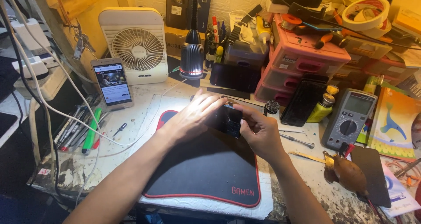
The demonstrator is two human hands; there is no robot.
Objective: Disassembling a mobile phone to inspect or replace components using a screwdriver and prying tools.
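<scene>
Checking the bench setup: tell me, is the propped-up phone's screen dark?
No, the propped-up phone beside the white fan has a lit screen showing a picture.

A white square desk fan [137,44] stands behind a propped, lit smartphone [112,83]; pink plastic drawers [302,59] and a grey multimeter [349,118] sit right.

Scuffed white workbench [131,132] with black red-edged mat [206,171], small fan [137,44], propped phone [112,82], multimeter [349,118], pink drawers [302,59].
</scene>
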